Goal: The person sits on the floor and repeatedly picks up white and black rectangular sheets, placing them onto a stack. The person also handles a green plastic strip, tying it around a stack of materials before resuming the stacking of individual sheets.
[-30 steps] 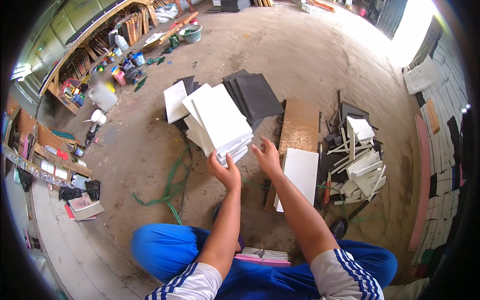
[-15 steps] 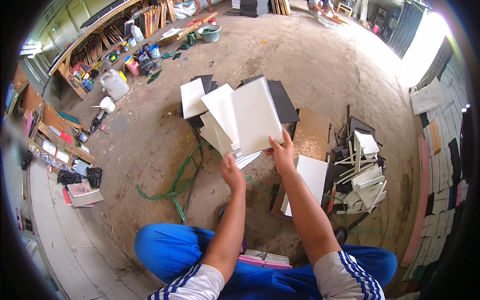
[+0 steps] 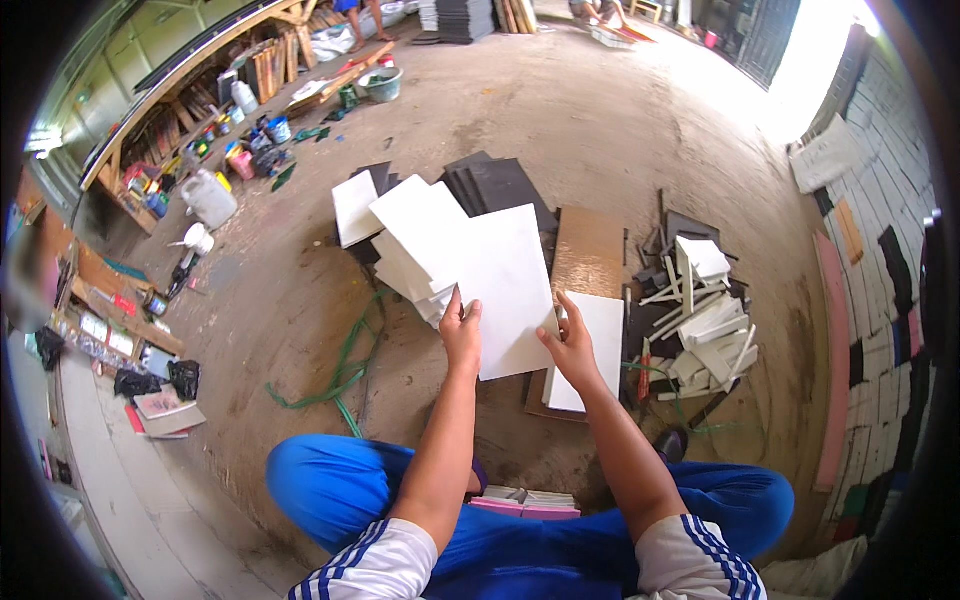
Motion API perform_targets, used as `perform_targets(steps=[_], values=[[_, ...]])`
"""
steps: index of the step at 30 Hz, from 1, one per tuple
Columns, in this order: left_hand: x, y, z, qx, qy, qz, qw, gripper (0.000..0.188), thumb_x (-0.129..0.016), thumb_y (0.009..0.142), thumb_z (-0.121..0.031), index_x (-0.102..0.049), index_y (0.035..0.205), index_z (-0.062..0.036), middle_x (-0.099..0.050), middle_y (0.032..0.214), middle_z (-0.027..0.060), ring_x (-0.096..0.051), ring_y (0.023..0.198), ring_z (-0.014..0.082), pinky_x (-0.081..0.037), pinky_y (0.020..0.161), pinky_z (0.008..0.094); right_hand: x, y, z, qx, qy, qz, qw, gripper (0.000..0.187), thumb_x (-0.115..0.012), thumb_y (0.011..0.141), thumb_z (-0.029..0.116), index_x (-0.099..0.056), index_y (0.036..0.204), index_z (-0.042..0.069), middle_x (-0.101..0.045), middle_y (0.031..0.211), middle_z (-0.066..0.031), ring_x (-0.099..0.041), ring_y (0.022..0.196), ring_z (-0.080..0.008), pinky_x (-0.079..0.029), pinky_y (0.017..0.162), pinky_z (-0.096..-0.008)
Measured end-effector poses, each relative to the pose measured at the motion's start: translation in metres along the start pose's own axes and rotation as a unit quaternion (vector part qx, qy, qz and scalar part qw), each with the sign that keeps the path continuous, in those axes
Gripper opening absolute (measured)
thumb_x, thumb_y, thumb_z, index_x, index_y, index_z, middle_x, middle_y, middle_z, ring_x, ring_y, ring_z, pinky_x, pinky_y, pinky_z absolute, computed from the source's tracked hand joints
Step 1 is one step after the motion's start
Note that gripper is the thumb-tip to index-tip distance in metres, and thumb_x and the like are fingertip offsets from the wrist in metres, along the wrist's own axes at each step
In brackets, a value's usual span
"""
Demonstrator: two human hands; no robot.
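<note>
A white foam-like sheet (image 3: 508, 300) is held tilted in front of me. My left hand (image 3: 461, 335) grips its left edge, thumb on top. At its lower right edge, my right hand (image 3: 572, 350) pinches it between thumb and fingers. Beyond lies a fanned pile of white sheets (image 3: 415, 225), beside black sheets (image 3: 505, 190). Right of the held sheet, a brown board (image 3: 588, 245) rests on the floor, with a stack of white sheets (image 3: 600, 330) on its near end. An orange-red tool, perhaps a cutter (image 3: 644, 368), lies beside that stack.
White and black offcuts (image 3: 712, 335) are heaped at the right. Green strapping (image 3: 345, 372) lies on the floor at the left. Pink and white pieces (image 3: 525, 503) sit between my legs. Further off are a jerrycan (image 3: 210, 198), a basin (image 3: 380, 85) and other people's legs (image 3: 362, 22).
The white sheet has come nearer to me and down, off the pile. My left hand, formerly beside the sheet, now grips its left edge. The view has shifted slightly.
</note>
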State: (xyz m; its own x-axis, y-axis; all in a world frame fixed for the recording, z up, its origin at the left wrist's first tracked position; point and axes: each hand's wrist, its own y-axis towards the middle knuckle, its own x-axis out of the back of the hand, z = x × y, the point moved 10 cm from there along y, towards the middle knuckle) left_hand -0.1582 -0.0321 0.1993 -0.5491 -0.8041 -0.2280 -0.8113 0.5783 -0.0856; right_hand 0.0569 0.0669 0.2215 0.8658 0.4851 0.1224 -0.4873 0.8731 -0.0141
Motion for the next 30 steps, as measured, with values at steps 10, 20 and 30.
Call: perform_targets(steps=[10,20,30], values=[[-0.070,-0.049,0.066,-0.018,0.223,0.080,0.971,0.043,-0.080,0.088,-0.016,-0.071,0.126,0.0016,-0.075,0.110,0.0138,-0.071,0.092,0.0236,-0.056,0.084,0.0365,0.118,-0.023,-0.079,-0.009,-0.103,-0.223,0.969,0.057,-0.073,0.093,0.005,-0.055,0.147,0.007,-0.064,0.096,-0.0059,-0.060,0.086,-0.0123,-0.051,0.075,-0.0287],[-0.096,-0.100,0.140,-0.025,0.360,0.155,0.920,0.051,-0.085,0.082,-0.024,-0.072,0.128,-0.0072,-0.066,0.100,0.0139,-0.067,0.090,0.0301,-0.053,0.081,0.0406,0.163,-0.072,-0.132,-0.082,-0.270,-0.285,0.916,0.055,-0.084,0.083,0.017,-0.067,0.132,-0.001,-0.062,0.109,-0.0152,-0.064,0.102,-0.0283,-0.051,0.091,-0.0386],[-0.104,-0.093,0.145,-0.069,0.381,0.154,0.909,0.053,-0.086,0.080,-0.021,-0.071,0.129,-0.0055,-0.065,0.101,0.0159,-0.066,0.095,0.0336,-0.053,0.085,0.0429,0.161,-0.068,-0.148,-0.084,-0.247,-0.285,0.922,0.056,-0.084,0.084,0.021,-0.066,0.132,-0.002,-0.060,0.105,-0.0165,-0.061,0.097,-0.0308,-0.049,0.089,-0.0410]])
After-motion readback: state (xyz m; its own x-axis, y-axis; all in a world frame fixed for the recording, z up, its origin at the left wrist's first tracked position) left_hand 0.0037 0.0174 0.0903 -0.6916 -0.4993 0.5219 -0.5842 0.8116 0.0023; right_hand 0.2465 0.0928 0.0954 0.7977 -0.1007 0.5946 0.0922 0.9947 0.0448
